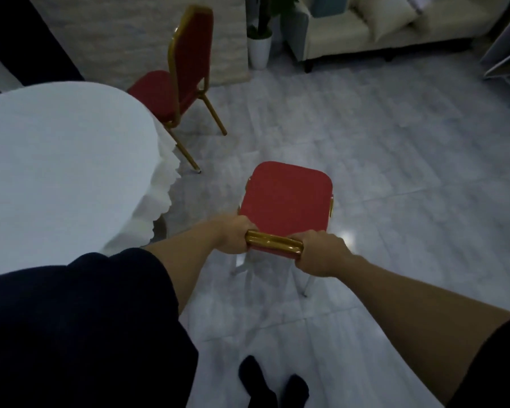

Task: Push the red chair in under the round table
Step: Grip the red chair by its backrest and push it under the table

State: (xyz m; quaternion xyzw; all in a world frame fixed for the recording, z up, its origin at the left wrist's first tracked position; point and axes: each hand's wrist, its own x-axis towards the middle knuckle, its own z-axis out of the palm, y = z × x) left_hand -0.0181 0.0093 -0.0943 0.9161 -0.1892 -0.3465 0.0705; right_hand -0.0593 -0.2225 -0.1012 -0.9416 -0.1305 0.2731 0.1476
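Observation:
A red chair (284, 197) with a gold frame stands on the floor right in front of me, seen from above and behind. My left hand (233, 235) grips the left end of its gold top rail and my right hand (321, 253) grips the right end. The round table (56, 172), covered with a white cloth that hangs in folds, is to the left of the chair. The chair's seat stands apart from the table's edge, out on open floor.
A second red chair (178, 75) stands at the table's far side, seat tucked partly under the cloth. A white planter (259, 51) and a cream sofa (365, 33) line the back wall. Grey tiled floor (395, 160) spreads to the right. My feet (273, 385) are below.

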